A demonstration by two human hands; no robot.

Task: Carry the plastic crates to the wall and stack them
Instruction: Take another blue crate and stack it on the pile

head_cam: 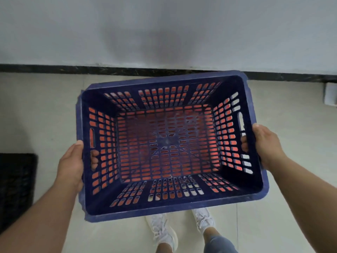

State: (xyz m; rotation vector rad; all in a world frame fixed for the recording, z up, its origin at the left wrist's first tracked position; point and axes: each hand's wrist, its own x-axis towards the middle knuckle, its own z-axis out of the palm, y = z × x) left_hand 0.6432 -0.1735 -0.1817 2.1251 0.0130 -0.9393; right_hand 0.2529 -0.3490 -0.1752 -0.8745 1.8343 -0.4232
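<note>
I hold a dark blue slotted plastic crate (171, 205) in front of me, open side up and slightly tilted. My left hand (73, 167) grips its left side handle, with fingers through the slot. My right hand (262, 143) grips the right side handle in the same way. Orange-red colour shows through the slots of the crate's floor and walls, so an orange crate (164, 170) lies directly beneath it; I cannot tell whether the two touch. The white wall (164, 30) with its dark skirting (54, 68) stands just beyond the crate.
A black crate (16, 189) sits on the floor at the left edge. A white box-like object (330, 93) rests by the skirting at the right. My feet in white shoes (162, 232) stand on the pale tiled floor (291, 179) below the crate.
</note>
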